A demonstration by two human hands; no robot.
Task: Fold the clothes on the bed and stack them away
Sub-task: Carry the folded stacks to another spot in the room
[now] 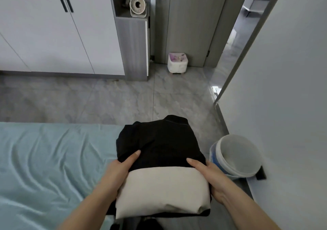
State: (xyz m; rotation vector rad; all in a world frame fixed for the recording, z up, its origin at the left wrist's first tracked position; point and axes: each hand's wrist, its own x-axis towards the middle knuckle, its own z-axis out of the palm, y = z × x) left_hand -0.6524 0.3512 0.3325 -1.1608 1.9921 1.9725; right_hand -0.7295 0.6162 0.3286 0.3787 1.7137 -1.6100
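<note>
A stack of folded clothes is held in front of me at the bed's right end: a black garment (159, 141) at the far side and a cream garment (162, 190) nearer me. My left hand (118, 169) grips the stack's left side, thumb on top of the black cloth. My right hand (210, 174) grips the right side the same way, thumb on top. The fingers of both hands are hidden under the stack. The bed (44, 159) with its light blue sheet lies to the left, wrinkled and bare.
A white and blue bucket (237, 157) stands on the floor right of the stack, against the white wall (283, 88). White wardrobe doors (44, 35) line the far side. A small fan (138, 5) sits in a niche. A small bin (177, 63) stands by the open door.
</note>
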